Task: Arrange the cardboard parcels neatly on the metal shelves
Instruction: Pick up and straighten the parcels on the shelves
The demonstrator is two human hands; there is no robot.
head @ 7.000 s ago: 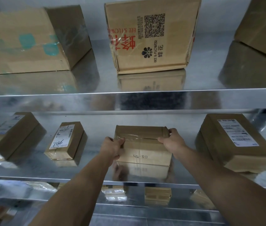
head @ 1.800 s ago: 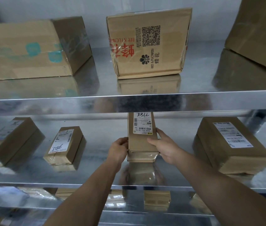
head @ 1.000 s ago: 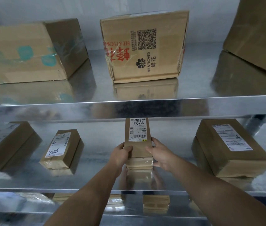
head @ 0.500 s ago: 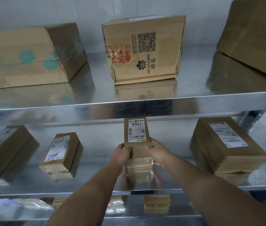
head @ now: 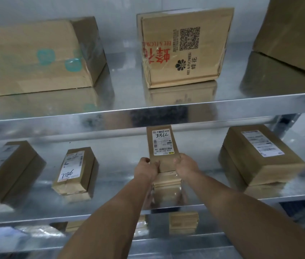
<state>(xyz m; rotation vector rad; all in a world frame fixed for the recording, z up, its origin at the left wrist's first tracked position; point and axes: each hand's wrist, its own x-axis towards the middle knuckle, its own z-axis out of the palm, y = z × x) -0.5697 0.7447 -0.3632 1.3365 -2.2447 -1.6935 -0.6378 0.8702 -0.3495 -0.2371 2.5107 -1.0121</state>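
Squaring labelled parcel (head: 162,144) on middle shelf (head: 121,165): my left grip (head: 146,168), right grip (head: 185,166) both clasp its near corners. Push evenly, keep parcel square to shelf.

Bare left hand (head: 146,168), right hand (head: 186,166), forearms (head: 110,212)

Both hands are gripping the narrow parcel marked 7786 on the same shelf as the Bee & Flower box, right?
Wrong shelf. The head view shows the left hand and right hand gripping the narrow parcel marked 7786 on the lower shelf, one level beneath the Bee & Flower box.
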